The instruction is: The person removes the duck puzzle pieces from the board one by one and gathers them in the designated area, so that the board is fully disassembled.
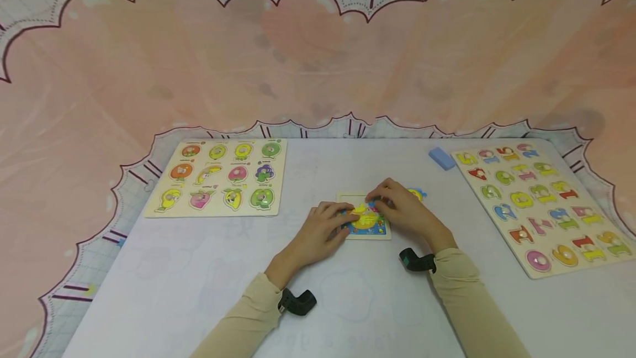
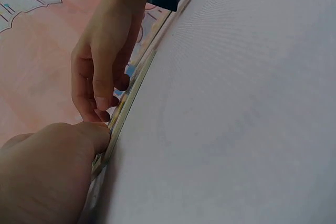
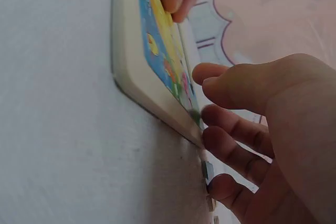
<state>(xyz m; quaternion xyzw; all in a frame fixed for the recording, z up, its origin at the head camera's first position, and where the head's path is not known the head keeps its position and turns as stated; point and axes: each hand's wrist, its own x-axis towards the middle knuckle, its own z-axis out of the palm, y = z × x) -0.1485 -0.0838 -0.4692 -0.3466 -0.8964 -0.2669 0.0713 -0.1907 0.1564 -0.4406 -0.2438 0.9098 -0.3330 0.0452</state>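
A small wooden puzzle board (image 1: 364, 237) with a blue sea picture lies mid-table. A large yellow shape (image 1: 366, 221) fills its middle. My left hand (image 1: 323, 231) rests at the board's left side, its index fingertip on the yellow shape and its thumb by the front edge. Over the upper right part bends my right hand (image 1: 404, 209), thumb and index close together beside a pink and blue patch. In the right wrist view, this hand's fingers (image 3: 239, 85) are curved near the board's corner; whether they pinch a piece is hidden. A blue and yellow piece (image 1: 418, 194) lies behind the right hand.
A fruit puzzle board (image 1: 283, 181) lies at the back left. On the right is a number puzzle board (image 1: 526, 261) with coloured numerals. A blue block (image 1: 441, 158) lies near its upper left corner. A patterned cloth (image 1: 318, 70) hangs behind the white table (image 1: 199, 269).
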